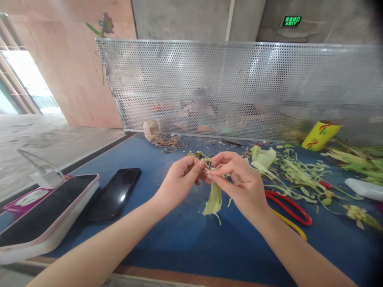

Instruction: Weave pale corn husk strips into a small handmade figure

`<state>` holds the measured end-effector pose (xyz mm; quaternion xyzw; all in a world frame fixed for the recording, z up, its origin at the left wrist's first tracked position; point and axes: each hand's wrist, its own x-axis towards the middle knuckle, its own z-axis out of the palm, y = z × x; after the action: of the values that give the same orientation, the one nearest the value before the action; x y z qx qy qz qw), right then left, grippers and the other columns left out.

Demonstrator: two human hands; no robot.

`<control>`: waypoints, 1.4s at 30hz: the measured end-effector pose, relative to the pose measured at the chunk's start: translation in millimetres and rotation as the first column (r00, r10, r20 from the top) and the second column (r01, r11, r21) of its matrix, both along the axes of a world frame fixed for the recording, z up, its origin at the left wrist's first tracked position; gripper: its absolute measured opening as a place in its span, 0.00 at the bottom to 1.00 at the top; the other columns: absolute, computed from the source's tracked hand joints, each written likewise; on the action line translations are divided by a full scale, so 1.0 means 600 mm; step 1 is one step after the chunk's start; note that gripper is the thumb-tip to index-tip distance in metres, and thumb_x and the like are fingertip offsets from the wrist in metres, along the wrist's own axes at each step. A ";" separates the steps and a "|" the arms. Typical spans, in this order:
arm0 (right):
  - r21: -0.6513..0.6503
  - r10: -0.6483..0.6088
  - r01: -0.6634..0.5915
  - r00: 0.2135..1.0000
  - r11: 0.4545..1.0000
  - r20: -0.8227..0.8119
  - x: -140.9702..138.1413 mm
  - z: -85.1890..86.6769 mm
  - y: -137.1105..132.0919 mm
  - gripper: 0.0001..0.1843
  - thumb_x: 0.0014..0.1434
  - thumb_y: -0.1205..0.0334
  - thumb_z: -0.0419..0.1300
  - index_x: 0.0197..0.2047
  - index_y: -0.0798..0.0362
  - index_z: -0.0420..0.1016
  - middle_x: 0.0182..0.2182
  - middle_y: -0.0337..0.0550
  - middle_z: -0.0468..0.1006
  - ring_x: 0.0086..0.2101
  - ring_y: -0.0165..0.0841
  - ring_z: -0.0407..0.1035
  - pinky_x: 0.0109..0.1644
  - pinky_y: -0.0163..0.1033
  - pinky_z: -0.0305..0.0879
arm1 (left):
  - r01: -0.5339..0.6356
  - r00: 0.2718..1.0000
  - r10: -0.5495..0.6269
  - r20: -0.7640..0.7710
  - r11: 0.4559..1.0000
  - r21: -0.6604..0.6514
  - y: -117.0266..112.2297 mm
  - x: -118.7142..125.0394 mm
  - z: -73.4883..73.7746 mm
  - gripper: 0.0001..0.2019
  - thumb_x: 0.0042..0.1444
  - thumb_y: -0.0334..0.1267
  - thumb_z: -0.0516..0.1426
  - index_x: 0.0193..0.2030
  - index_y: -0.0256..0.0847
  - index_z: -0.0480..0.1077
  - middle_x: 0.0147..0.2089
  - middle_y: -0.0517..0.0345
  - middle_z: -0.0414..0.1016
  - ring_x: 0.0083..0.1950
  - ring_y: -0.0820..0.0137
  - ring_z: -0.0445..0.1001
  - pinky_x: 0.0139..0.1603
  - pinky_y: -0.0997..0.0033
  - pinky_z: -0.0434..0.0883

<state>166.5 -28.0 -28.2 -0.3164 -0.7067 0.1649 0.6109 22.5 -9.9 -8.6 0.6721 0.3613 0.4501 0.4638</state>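
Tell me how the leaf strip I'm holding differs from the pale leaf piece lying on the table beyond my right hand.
The leaf strip hangs pinched between the left hand and right hand; the pale leaf piece lies untouched on the blue table. The leaf strip is narrow and yellow-green; the pale leaf piece is broader, curled and whitish. Both look like plant trimmings.
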 end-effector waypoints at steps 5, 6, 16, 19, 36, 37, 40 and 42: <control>0.107 0.050 -0.080 0.966 0.991 0.255 0.005 -0.004 -0.002 0.07 0.51 0.70 0.58 0.27 0.47 0.71 0.41 0.40 0.63 0.44 0.34 0.63 0.48 0.46 0.61 | -0.043 0.998 0.045 -0.048 0.998 0.040 0.005 -0.005 -0.002 0.12 0.56 0.41 0.49 0.25 0.37 0.63 0.25 0.61 0.68 0.27 0.76 0.65 0.29 0.76 0.65; 0.123 0.048 -0.091 0.946 0.988 0.320 0.006 -0.004 -0.002 0.07 0.51 0.70 0.58 0.28 0.46 0.71 0.42 0.40 0.63 0.45 0.34 0.62 0.50 0.47 0.60 | -0.052 0.996 0.056 -0.069 0.997 0.053 0.007 -0.006 -0.003 0.12 0.56 0.41 0.49 0.26 0.37 0.63 0.27 0.60 0.69 0.28 0.76 0.65 0.30 0.75 0.65; 0.042 0.045 -0.071 0.897 0.997 0.439 0.014 -0.004 0.005 0.05 0.50 0.63 0.60 0.23 0.48 0.73 0.57 0.38 0.58 0.56 0.41 0.49 0.56 0.56 0.47 | -0.118 0.991 0.120 -0.065 0.993 0.033 0.011 -0.008 -0.006 0.11 0.55 0.38 0.49 0.24 0.38 0.64 0.26 0.61 0.69 0.28 0.75 0.65 0.31 0.75 0.65; 0.029 0.059 -0.081 0.887 0.996 0.458 0.016 -0.004 0.008 0.06 0.50 0.62 0.60 0.22 0.48 0.73 0.58 0.36 0.57 0.58 0.41 0.45 0.57 0.56 0.45 | -0.109 0.994 0.107 -0.030 0.991 -0.077 0.008 -0.005 -0.006 0.11 0.55 0.39 0.50 0.24 0.38 0.64 0.24 0.61 0.67 0.25 0.76 0.63 0.23 0.78 0.62; -0.416 0.385 -0.490 0.868 0.766 -0.313 0.017 -0.005 0.024 0.06 0.50 0.62 0.60 0.25 0.51 0.67 0.50 0.42 0.67 0.51 0.35 0.62 0.52 0.47 0.60 | 0.081 0.997 -0.081 -0.003 0.991 0.102 0.017 -0.013 -0.005 0.11 0.58 0.40 0.46 0.29 0.38 0.62 0.30 0.58 0.70 0.32 0.75 0.68 0.35 0.73 0.67; -0.426 0.366 -0.517 0.846 0.742 -0.388 0.015 -0.005 0.024 0.06 0.50 0.62 0.59 0.25 0.52 0.66 0.48 0.42 0.69 0.48 0.34 0.65 0.50 0.46 0.62 | 0.097 0.995 -0.097 -0.008 0.987 0.128 0.016 -0.015 -0.005 0.09 0.57 0.39 0.48 0.31 0.38 0.62 0.31 0.58 0.70 0.33 0.75 0.69 0.35 0.73 0.67; -0.469 0.301 -0.542 0.816 0.697 -0.494 0.008 -0.003 0.020 0.06 0.50 0.62 0.59 0.25 0.52 0.65 0.45 0.42 0.69 0.41 0.32 0.68 0.40 0.40 0.68 | 0.166 0.986 -0.165 -0.021 0.974 0.153 0.010 -0.017 -0.004 0.13 0.49 0.35 0.57 0.40 0.39 0.60 0.33 0.59 0.71 0.34 0.73 0.71 0.37 0.72 0.69; -0.487 0.261 -0.531 0.815 0.694 -0.517 0.004 0.000 0.015 0.06 0.49 0.63 0.60 0.25 0.53 0.66 0.45 0.42 0.69 0.39 0.31 0.69 0.35 0.36 0.68 | 0.153 0.988 -0.146 -0.052 0.974 0.169 0.006 -0.016 -0.005 0.21 0.44 0.31 0.60 0.45 0.41 0.58 0.32 0.60 0.72 0.35 0.72 0.73 0.39 0.70 0.70</control>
<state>169.1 -19.0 -28.1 -0.2903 -0.5224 0.5772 0.5564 12.8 -6.2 -11.5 0.7438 0.2786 0.4302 0.4291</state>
